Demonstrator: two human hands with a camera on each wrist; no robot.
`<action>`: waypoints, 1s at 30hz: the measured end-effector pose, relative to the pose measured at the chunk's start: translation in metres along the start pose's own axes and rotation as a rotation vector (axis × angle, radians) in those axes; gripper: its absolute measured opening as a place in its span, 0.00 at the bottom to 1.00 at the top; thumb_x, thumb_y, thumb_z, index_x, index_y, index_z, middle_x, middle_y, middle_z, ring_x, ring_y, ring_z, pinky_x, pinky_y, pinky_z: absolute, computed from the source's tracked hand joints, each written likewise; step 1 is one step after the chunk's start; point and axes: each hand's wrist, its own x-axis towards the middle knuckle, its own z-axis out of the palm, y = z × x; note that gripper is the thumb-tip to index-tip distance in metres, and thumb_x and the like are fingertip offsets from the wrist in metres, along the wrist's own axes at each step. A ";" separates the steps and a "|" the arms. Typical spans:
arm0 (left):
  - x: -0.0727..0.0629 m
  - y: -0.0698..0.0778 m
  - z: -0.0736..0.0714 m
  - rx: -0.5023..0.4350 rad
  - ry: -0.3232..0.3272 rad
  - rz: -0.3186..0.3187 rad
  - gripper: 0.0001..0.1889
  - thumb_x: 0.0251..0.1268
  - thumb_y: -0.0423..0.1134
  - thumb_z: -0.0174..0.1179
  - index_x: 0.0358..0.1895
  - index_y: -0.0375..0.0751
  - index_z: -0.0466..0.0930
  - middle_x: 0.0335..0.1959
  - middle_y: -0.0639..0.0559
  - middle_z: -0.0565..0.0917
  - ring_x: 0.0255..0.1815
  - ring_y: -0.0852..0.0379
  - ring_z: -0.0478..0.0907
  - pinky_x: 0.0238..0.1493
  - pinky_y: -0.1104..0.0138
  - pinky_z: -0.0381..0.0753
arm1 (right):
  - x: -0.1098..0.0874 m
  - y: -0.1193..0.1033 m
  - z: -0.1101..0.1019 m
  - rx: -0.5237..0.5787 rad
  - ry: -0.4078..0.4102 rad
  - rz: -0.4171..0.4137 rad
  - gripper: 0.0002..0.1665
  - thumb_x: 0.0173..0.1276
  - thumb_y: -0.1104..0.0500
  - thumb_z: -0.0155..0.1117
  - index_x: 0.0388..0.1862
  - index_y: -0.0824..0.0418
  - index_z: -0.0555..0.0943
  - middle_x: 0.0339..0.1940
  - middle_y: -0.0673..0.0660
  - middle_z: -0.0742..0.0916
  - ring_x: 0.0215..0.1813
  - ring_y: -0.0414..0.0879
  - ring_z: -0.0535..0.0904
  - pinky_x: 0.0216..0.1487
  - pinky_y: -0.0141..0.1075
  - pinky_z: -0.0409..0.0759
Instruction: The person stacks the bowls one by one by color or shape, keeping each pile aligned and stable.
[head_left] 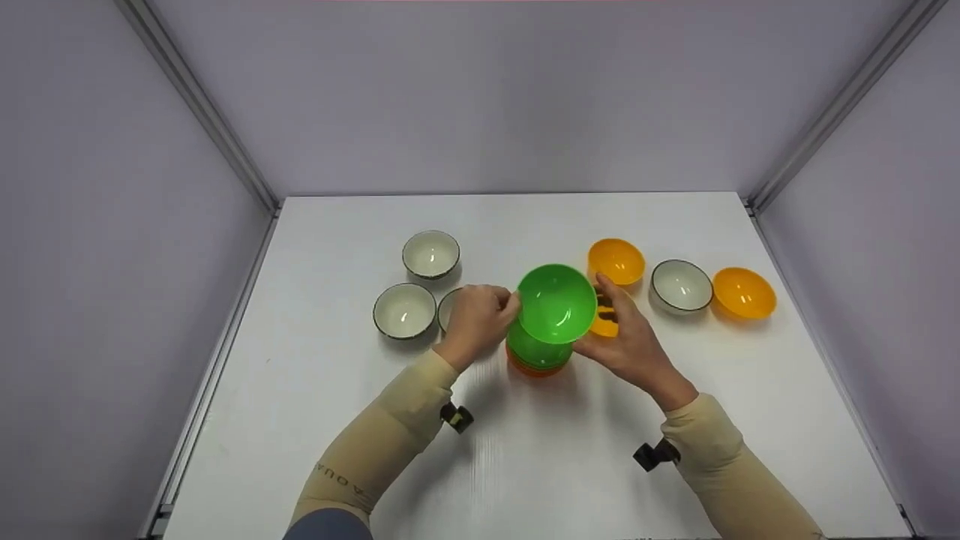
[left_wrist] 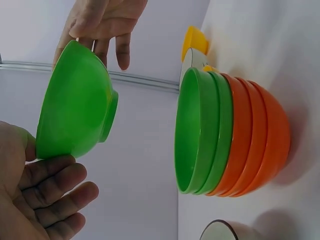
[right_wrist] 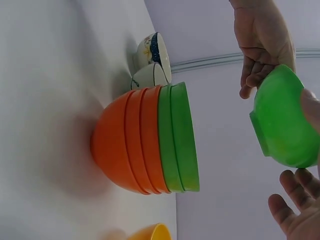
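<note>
A green bowl [head_left: 556, 304] is held tilted in the air above a stack of nested bowls. My left hand [head_left: 476, 319] pinches its rim on the left side. At the opposite side, my right hand [head_left: 630, 345] grips the rim between thumb and fingers. Below stands the stack, with two green bowls [left_wrist: 189, 132] at the top and three orange bowls [left_wrist: 272, 137] underneath. The raised bowl is apart from the stack in both wrist views. Its foot ring [right_wrist: 259, 134] faces the stack's side.
Left of the stack are white dark-rimmed bowls [head_left: 405, 311], one partly hidden by my left hand. Yellow bowls [head_left: 616, 261] and another white bowl [head_left: 681, 286] stand on the right; my right hand covers part of one yellow bowl. Walls [head_left: 480, 97] enclose the white table [head_left: 300, 420].
</note>
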 end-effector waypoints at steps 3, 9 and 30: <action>-0.001 0.002 0.001 -0.028 -0.008 -0.013 0.20 0.65 0.43 0.55 0.13 0.46 0.80 0.10 0.60 0.75 0.15 0.63 0.67 0.20 0.69 0.66 | 0.001 0.007 0.000 -0.017 -0.001 -0.002 0.56 0.52 0.51 0.78 0.76 0.51 0.57 0.65 0.50 0.73 0.58 0.47 0.74 0.52 0.50 0.77; -0.004 0.002 0.005 -0.094 0.012 0.000 0.18 0.68 0.45 0.56 0.19 0.46 0.82 0.18 0.59 0.79 0.21 0.62 0.71 0.25 0.69 0.71 | 0.001 0.010 0.000 -0.020 0.006 0.015 0.56 0.51 0.50 0.79 0.75 0.46 0.59 0.65 0.49 0.72 0.57 0.46 0.74 0.51 0.50 0.77; -0.025 -0.013 0.026 -0.271 -0.279 -0.050 0.58 0.39 0.58 0.76 0.73 0.37 0.56 0.53 0.50 0.77 0.52 0.58 0.75 0.60 0.60 0.72 | -0.010 0.028 0.011 -0.090 -0.062 0.137 0.52 0.50 0.40 0.76 0.71 0.52 0.65 0.60 0.51 0.75 0.56 0.47 0.72 0.55 0.52 0.73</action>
